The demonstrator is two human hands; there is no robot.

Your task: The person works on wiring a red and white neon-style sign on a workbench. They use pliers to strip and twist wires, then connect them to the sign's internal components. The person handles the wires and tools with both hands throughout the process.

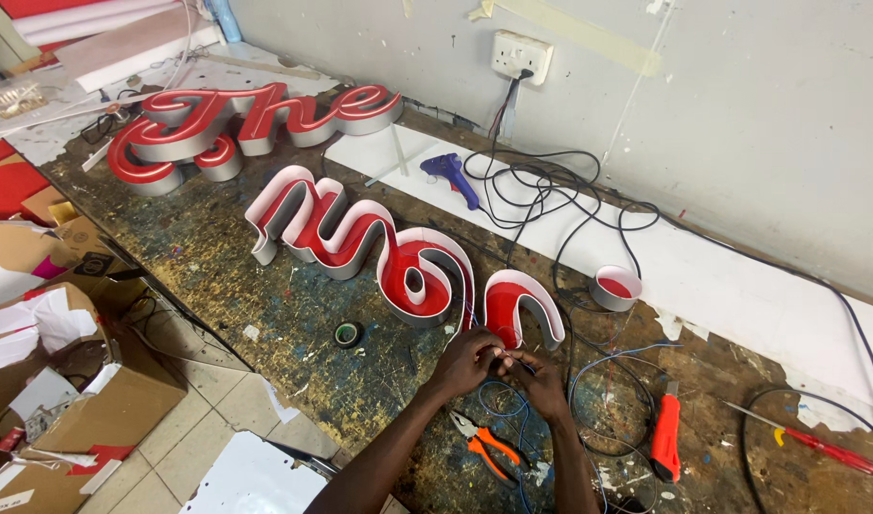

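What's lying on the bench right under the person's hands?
Under the left hand and right hand lie orange-handled pliers and loops of blue wire on the paint-spattered bench. Whatever the fingertips pinch is covered, so I can't tell.

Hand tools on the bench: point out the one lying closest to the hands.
The orange-handled pliers, just below the left hand and right hand. The orange utility knife, red screwdriver and blue glue gun lie farther off.

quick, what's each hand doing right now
Left hand: closed, pinching thin wires beside the red sign letters.
Right hand: closed on the same wires.
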